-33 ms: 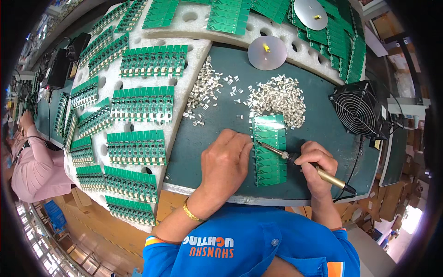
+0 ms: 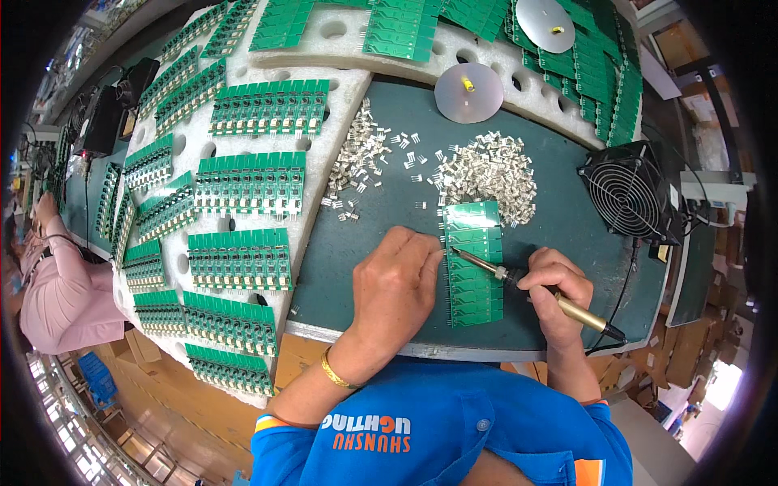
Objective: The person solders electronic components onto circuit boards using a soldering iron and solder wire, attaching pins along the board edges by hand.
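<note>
A green circuit board panel [image 2: 478, 304] lies on the dark green table in front of me, with pins along its left edge. My left hand [image 2: 395, 279] is at that left edge, fingers bent and pinched together. Whatever sits between its fingertips is hidden. My right hand [image 2: 559, 285] grips a soldering iron [image 2: 510, 275] with a brass-coloured handle. The iron's tip meets the panel's left side, close to my left fingertips. Just beyond the panel is a heap of small white pin connectors [image 2: 486, 170]; a smaller pile of connectors [image 2: 355, 158] lies farther left.
White foam [image 2: 344, 81] at left carries rows of populated boards [image 2: 251, 174]. More foam [image 2: 527, 101] at the back holds green panels [image 2: 401, 28]. Two metal discs [image 2: 486, 95] bear yellow pieces. A black fan [image 2: 626, 190] stands right. Another person [image 2: 65, 292] sits far left.
</note>
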